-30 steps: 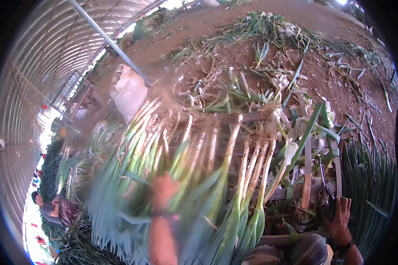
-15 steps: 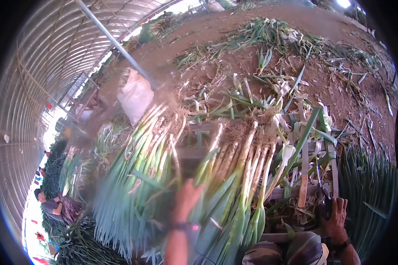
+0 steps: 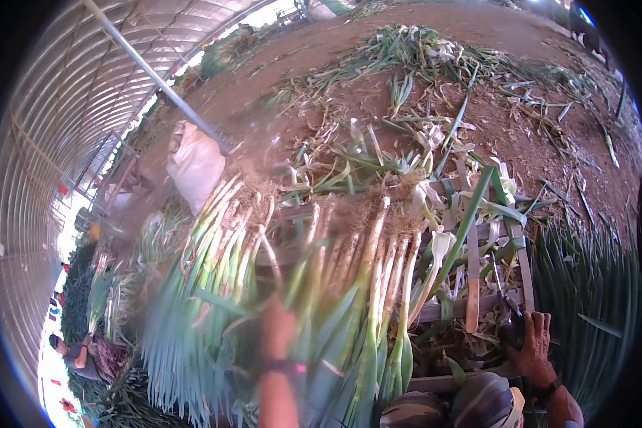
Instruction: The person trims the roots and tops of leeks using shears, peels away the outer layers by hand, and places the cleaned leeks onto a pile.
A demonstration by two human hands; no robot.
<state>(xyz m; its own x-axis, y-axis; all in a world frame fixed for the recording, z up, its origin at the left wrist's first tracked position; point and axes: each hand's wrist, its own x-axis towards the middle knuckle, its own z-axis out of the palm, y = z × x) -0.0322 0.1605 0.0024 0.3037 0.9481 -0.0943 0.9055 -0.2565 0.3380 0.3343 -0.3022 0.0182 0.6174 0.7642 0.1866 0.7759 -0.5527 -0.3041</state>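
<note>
Leek-laden wooden crate point(image 3: 478, 308), right hand point(image 3: 531, 342) clasped on its edge, blurred left hand point(image 3: 278, 332) unreadable

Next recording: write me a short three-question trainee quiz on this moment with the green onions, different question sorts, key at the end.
1. True or false: the left hand is among the green onions, blurred.
2. Which is nearest the right hand?
A. the white sack
B. the knife
C. the metal pole
3. Fill in: the green onions lie with their roots pointing ____ from the camera wearer.

Key: 1 true. 2 B. 3 away; the roots are at the far end, the green leaves near. The right hand rests at the wooden rack, and its grip is unclear.
</note>
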